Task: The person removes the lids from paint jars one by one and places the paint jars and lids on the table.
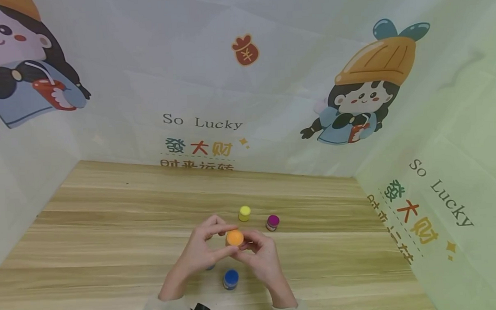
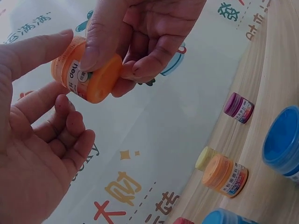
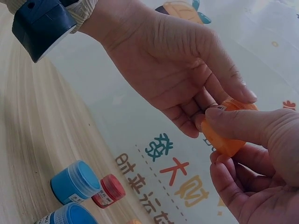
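An orange paint jar [image 1: 235, 238] is held tilted between both hands above the table. The left hand [image 1: 195, 248] pinches its ribbed lid end between thumb and forefinger; the other left fingers [image 2: 70, 135] curl loosely beside it. From the opposite side the right hand [image 1: 263, 257] grips the smooth body, its thumb lying over the white label in the left wrist view. Part of the jar [image 3: 224, 140] is hidden by the right thumb in the right wrist view. Whether the lid is loose, I cannot tell.
Beyond the hands stand a yellow jar [image 1: 244, 214] and a purple jar [image 1: 272, 223]. A blue jar [image 1: 231, 279] is nearer, between the forearms. Light blue [image 3: 74, 182], red [image 3: 110, 190] and second orange [image 2: 225, 175] jars also stand on the wooden table [image 1: 317, 262]. Printed cloth surrounds it.
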`<state>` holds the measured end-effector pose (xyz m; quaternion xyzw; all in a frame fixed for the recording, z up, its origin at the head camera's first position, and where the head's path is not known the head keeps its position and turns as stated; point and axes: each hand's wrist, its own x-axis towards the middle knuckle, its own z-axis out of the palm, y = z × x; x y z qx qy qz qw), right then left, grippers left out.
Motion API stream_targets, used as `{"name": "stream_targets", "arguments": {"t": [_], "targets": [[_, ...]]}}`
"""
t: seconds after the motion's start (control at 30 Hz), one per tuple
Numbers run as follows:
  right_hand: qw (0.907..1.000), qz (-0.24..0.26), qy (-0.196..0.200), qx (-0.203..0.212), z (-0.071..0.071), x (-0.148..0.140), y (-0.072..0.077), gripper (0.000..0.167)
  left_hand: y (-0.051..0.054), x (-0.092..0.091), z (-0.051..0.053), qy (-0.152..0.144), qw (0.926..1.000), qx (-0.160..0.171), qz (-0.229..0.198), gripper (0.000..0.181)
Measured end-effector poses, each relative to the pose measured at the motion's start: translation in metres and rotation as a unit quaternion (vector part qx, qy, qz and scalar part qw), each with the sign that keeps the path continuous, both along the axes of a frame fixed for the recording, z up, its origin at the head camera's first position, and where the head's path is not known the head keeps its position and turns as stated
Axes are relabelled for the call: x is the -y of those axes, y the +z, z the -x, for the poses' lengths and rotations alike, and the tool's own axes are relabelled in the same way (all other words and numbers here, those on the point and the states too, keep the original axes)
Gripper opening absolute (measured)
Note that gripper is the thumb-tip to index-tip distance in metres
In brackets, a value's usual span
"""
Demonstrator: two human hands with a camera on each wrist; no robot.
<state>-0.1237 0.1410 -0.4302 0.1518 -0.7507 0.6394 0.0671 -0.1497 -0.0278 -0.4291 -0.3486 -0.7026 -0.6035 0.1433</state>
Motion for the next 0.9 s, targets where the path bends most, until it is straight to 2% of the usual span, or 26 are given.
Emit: {"name": "stream_targets", "arguments": {"t": [0.07,0.27,0.43,0.57,0.7,0.77,0.9], "targets": [[1.0,-0.001,-0.002,0.004,-0.0001,0.0003,0.0005,0.031,-0.0005,0.0003,0.0002,-0.001,1.0,0.004,0.0,0.033],[1.0,-0.003,0.007,-0.002,0.0001,0.0006,-0.0007,0.031,-0.0003,-0.0028,-0.0014,0.032,0.9992,0.021,0.013,0.034],[1.0,-0.003,0.008,-0.004,-0.0001,0.0006,-0.0013,0.029,-0.0007,-0.0043,-0.0019,0.044,0.9985,0.025,0.023,0.036],[1.0,-0.006,0.006,0.0,-0.0002,0.0007,-0.0007,0.029,-0.0002,-0.001,-0.0018,0.03,0.9989,0.024,0.025,0.035],[1.0,-0.005,0.007,0.001,0.0,0.0011,-0.0004,0.031,0.0016,0.0017,-0.0014,0.001,0.9999,0.002,0.013,0.033],[0.9999,-0.001,0.01,-0.001,0.0001,0.0013,-0.0005,0.031,0.002,0.0017,-0.0012,0.0,0.9999,-0.004,0.01,0.031],[0.9999,0.005,0.014,-0.004,-0.0002,0.0012,-0.0009,0.031,0.0011,-0.0002,-0.0017,0.02,0.9996,0.009,0.016,0.03]]}}
